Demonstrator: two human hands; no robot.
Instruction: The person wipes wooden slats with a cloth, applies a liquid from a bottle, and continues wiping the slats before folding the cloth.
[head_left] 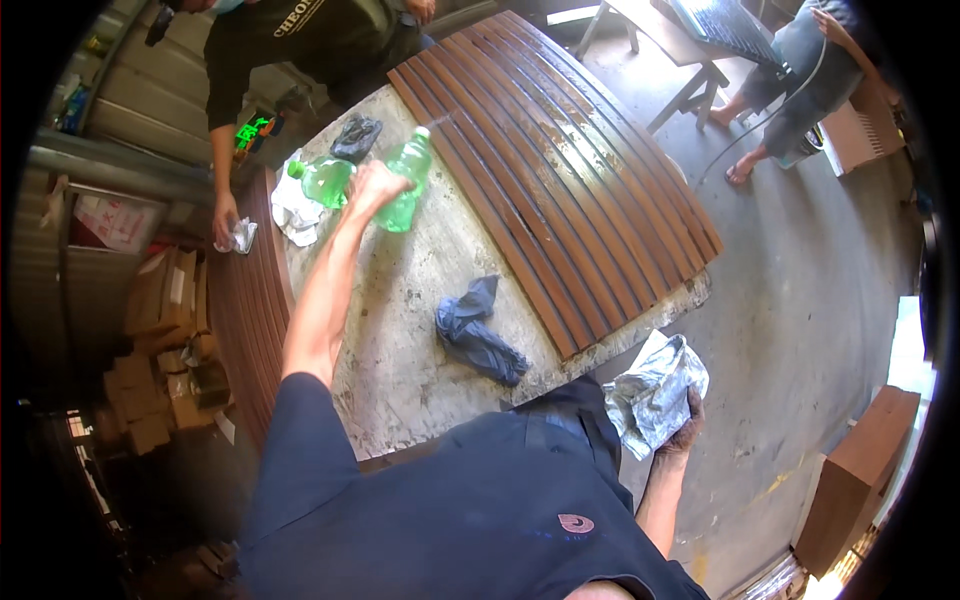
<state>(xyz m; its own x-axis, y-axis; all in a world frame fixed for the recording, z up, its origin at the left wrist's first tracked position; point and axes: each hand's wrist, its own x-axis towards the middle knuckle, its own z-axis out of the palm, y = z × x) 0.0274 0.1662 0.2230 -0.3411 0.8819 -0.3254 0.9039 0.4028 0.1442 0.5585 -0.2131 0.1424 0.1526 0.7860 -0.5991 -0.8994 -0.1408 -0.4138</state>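
Ribbed sheet-metal wall panels (pixel 150 105) line the upper left of the workshop, above a shelf bay holding a printed carton (pixel 112 222) and, lower down, a loose heap of cardboard boxes (pixel 150 395) that sinks into shadow. A pale, stained worktable (pixel 385 405) stands in the middle, while a smooth grey concrete floor (pixel 790 270) with faint yellow marks spreads to the right, past a trestle bench (pixel 660 38) to a reddish-brown box (pixel 858 478) near the rim. Strong light whitens the floor around the trestle bench and glares along the right edge.
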